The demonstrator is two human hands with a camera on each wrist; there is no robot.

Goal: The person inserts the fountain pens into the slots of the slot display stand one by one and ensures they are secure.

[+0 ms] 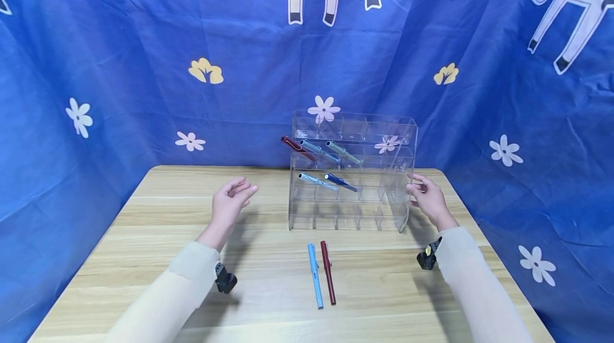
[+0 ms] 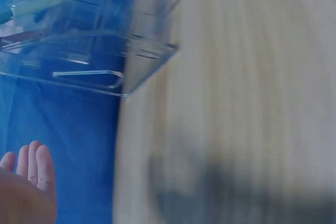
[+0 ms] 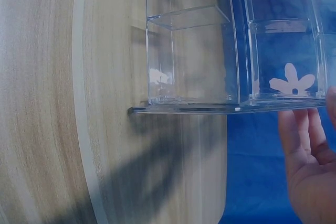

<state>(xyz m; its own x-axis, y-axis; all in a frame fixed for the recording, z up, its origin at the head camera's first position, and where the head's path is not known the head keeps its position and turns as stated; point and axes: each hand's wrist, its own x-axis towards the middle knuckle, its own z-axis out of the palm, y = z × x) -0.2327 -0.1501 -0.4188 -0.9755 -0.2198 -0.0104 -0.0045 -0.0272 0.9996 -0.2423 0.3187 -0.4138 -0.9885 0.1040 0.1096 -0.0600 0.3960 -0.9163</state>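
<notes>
Touching the right side panel of the clear rack [image 1: 350,215] with the right hand [image 1: 429,202], seemingly to steady it; setting fingertips on the outer face with the thumb by the edge, but not being able to tell a pinch from a light press in that grip. Holding nothing in the left hand [image 1: 230,202], hovering with grip released over the table [image 1: 268,279], well apart from the rack. Slanting five pens in the rack, probably because of roomy slots: bearing a maroon pen [image 1: 298,148], a blue pen [image 1: 318,150] and a green pen [image 1: 344,152] above, a pale blue pen [image 1: 318,181] and a navy pen [image 1: 341,182] below. Laying a bright blue pen [image 1: 315,276] and a dark red pen [image 1: 328,272] side by side before the rack, presumably within easy reach, clips perhaps checking any roll.
</notes>
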